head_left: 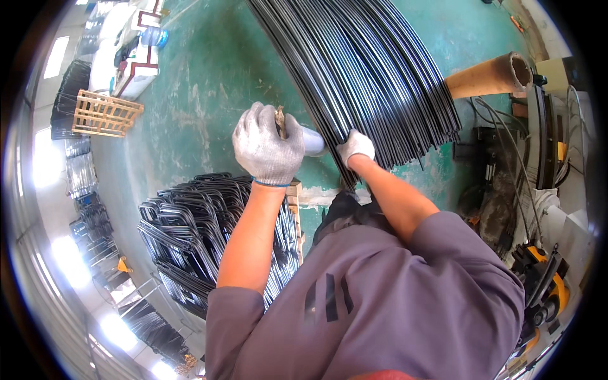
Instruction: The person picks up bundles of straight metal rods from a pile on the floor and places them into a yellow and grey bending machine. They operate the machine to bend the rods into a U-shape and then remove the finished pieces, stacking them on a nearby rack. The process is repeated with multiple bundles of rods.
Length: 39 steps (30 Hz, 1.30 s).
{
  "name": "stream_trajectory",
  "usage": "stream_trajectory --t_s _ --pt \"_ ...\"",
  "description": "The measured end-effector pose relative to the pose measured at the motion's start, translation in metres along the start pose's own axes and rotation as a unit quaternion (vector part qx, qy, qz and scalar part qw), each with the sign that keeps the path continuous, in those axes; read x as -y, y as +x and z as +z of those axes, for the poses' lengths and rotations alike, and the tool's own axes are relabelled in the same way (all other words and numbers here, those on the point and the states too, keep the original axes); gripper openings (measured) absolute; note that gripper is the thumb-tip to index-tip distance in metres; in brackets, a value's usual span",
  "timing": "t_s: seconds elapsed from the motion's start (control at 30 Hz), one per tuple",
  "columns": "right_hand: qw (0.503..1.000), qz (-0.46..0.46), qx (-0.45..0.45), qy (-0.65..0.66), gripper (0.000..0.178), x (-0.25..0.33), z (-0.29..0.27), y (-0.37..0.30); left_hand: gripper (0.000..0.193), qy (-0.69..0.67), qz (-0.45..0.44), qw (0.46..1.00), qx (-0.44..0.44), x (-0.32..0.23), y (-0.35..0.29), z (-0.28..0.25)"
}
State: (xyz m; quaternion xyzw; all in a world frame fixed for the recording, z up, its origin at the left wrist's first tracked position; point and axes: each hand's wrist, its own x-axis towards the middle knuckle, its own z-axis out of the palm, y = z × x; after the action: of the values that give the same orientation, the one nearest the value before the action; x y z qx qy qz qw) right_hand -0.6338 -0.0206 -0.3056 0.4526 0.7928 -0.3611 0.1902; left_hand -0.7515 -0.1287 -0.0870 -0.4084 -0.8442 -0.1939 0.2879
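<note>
My left hand [269, 144], in a whitish knitted glove with a blue cuff edge, is curled over the near-left end of a grey-blue tube [314, 142]. A ragged brownish bit [280, 120] shows between its thumb and fingers. The tube meets the left edge of a wide layer of long black metal rods [380, 82], lying side by side with uneven near ends. My right hand [356, 148], also gloved, is closed at the left edge of this layer, around a black rod or several; its fingertips are partly hidden.
Bent black tubes [202, 215] are stacked on a wooden pallet [294, 212] at my left. A brown cardboard tube [487, 76] sticks out right of the rods. Machinery with cables [516, 171] stands farther right. A wooden crate [107, 114] sits at the far left on the green floor [196, 82].
</note>
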Motion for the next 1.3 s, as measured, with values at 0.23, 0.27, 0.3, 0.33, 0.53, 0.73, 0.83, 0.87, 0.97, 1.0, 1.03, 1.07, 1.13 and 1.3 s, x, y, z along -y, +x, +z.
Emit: stream_trajectory --t_s 0.23,0.27,0.3,0.33,0.53,0.73,0.83,0.87,0.97,1.0,1.03,1.07,1.13,1.3 --pt "0.987 -0.038 0.112 -0.113 0.055 -0.013 -0.04 0.016 0.025 -0.009 0.002 1.0 -0.014 0.001 -0.004 0.0" --pt "0.985 -0.038 0.117 -0.121 0.059 -0.012 -0.046 0.009 0.024 -0.007 0.001 1.0 -0.023 0.001 -0.004 -0.001" --pt "0.985 -0.036 0.121 -0.117 0.061 -0.014 -0.046 0.009 0.024 -0.004 0.0 1.0 -0.023 -0.001 -0.004 -0.001" --pt "0.985 -0.034 0.124 -0.112 0.062 -0.018 -0.044 0.011 0.024 -0.001 -0.001 1.0 -0.023 -0.003 -0.003 -0.003" --pt "0.977 -0.019 0.148 0.152 0.078 -0.047 -0.031 0.016 0.023 -0.002 0.005 0.999 -0.045 -0.002 -0.005 -0.002" --pt "0.811 0.028 0.306 0.497 0.052 -0.059 -0.044 -0.001 0.022 -0.002 0.004 0.998 -0.056 -0.001 -0.008 -0.004" --pt "0.973 0.015 0.114 0.199 0.057 -0.045 -0.034 0.003 0.02 0.003 -0.001 0.999 -0.051 -0.002 -0.007 -0.003" --pt "1.0 -0.026 0.006 -0.014 0.065 -0.041 -0.028 0.001 0.019 0.007 -0.003 0.999 -0.049 -0.003 -0.007 -0.003" --pt "0.998 0.032 0.029 -0.053 0.059 -0.021 -0.012 -0.014 0.017 0.015 -0.005 0.999 -0.043 -0.001 -0.008 -0.007" --pt "0.998 0.021 -0.006 -0.062 0.052 -0.017 -0.001 -0.022 0.016 0.014 -0.005 0.999 -0.044 0.0 -0.008 -0.006" --pt "0.994 0.018 -0.088 -0.063 0.046 -0.027 0.029 -0.007 0.016 0.009 0.001 0.999 -0.044 -0.003 -0.005 -0.004" --pt "0.993 0.017 -0.096 -0.065 0.043 -0.027 0.041 -0.003 0.016 0.011 0.001 0.999 -0.042 -0.002 -0.007 -0.004" --pt "0.994 0.016 -0.089 -0.068 0.039 -0.025 0.046 -0.004 0.017 0.019 -0.003 0.999 -0.039 -0.002 -0.009 -0.003" --pt "0.996 0.016 -0.084 -0.035 0.035 -0.032 0.048 -0.001 0.018 0.017 -0.001 0.999 -0.028 -0.002 -0.007 -0.004"
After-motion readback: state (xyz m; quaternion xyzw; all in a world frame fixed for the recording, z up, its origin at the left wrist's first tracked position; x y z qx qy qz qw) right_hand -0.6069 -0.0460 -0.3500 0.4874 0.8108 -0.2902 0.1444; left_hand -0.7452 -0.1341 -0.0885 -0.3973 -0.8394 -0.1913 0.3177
